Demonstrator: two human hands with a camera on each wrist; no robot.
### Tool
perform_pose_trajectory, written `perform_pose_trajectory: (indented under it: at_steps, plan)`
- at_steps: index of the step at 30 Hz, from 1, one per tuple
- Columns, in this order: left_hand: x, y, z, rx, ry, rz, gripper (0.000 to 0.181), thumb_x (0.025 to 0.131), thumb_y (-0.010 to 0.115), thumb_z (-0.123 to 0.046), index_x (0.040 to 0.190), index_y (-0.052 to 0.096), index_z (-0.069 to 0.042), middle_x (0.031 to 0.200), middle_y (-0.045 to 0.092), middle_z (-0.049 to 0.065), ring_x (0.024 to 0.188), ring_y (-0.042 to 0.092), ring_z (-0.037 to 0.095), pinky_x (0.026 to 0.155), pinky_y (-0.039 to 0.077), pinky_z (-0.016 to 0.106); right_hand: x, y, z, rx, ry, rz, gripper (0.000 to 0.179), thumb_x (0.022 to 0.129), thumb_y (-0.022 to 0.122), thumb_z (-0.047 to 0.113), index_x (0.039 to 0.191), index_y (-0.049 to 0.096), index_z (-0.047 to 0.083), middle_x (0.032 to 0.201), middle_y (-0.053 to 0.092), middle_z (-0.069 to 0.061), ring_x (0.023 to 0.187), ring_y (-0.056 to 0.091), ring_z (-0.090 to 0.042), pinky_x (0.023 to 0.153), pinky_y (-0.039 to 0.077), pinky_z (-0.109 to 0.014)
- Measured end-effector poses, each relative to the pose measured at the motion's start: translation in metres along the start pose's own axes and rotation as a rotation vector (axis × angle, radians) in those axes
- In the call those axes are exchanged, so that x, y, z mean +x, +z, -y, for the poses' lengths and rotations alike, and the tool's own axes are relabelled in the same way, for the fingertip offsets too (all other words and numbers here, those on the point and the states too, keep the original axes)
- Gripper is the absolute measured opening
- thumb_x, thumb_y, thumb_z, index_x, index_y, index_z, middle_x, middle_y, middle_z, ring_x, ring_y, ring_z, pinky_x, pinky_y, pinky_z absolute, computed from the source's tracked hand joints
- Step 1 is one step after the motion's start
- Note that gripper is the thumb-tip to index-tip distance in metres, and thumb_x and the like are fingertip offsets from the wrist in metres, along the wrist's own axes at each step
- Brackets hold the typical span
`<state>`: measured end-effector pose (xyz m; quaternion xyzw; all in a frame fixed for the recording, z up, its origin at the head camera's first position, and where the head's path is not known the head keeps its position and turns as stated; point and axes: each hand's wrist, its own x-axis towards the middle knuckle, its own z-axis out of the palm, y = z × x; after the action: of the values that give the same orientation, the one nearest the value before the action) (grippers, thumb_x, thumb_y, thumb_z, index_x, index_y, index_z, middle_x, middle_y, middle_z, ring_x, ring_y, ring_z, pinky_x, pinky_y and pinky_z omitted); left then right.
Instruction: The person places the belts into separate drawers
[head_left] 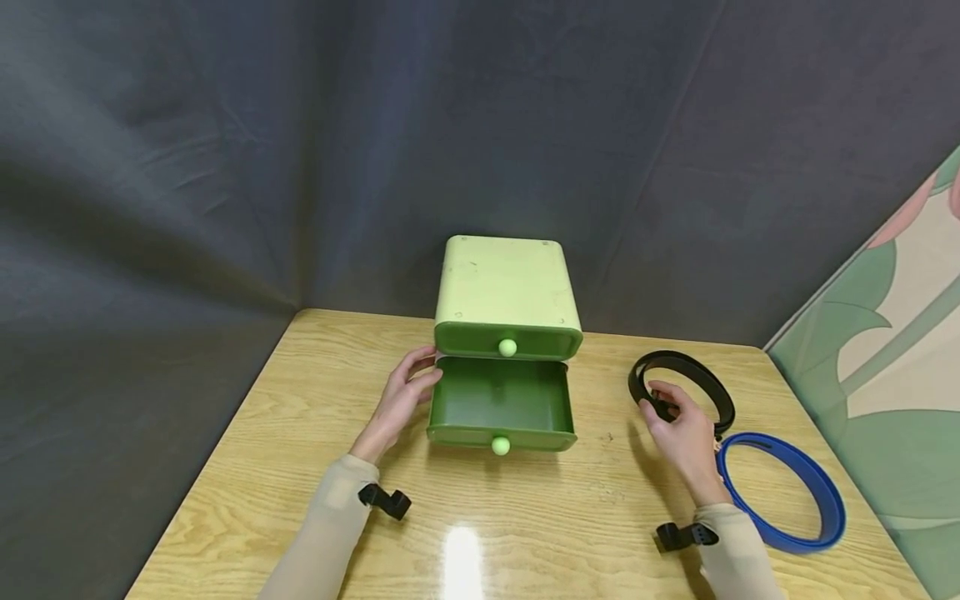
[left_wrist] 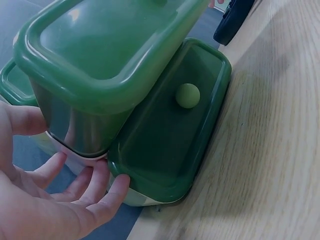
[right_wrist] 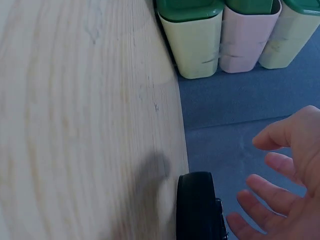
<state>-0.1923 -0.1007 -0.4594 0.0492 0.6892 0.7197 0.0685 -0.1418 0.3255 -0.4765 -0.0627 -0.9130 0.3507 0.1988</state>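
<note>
A small cabinet (head_left: 510, 279) with a cream top and green drawer fronts stands at the back of the table. Its pulled-out drawer (head_left: 501, 400) shows a bare green inside; the front above, with a pale knob, sits closed, as does the lowest drawer (left_wrist: 170, 130). My left hand (head_left: 397, 404) is at the cabinet's left side, fingers spread, fingertips at the pink middle section and lowest drawer's edge in the left wrist view. My right hand (head_left: 682, 433) hovers by a coiled black belt (head_left: 701, 379), fingers loosely bent and holding nothing in the right wrist view (right_wrist: 285, 185).
A coiled blue belt (head_left: 821, 492) lies at the table's right, touching or close to the black one. Dark cloth (head_left: 360, 167) hangs behind the wooden table (head_left: 300, 400). A panel with painted leaves (head_left: 900, 375) borders the right edge.
</note>
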Motion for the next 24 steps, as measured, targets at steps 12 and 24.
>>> perform_pose_trajectory:
  at_steps: [12,24]
  plan:
    - [0.000,0.000,0.000,0.014,-0.005,-0.003,0.054,0.108,0.058,-0.017,0.160,0.042,-0.009,0.163,0.044,0.019,0.149,0.045,0.037,0.119,0.045,0.058,0.010,-0.006,-0.009,-0.012,0.026,-0.069,0.036,0.101,0.070,0.020,0.134,0.073,0.009,0.142,0.070,-0.016,0.117,0.069,-0.044,0.100,0.050,-0.054]
    - [-0.001,0.000,0.000,0.018,-0.005,-0.003,0.055,0.107,0.058,-0.016,0.160,0.042,-0.008,0.163,0.043,0.020,0.150,0.044,0.037,0.119,0.046,0.056,0.015,-0.013,-0.025,-0.051,0.119,0.015,0.056,0.102,0.069,0.029,0.152,0.057,0.006,0.146,0.061,-0.029,0.119,0.061,-0.055,0.105,0.046,-0.067]
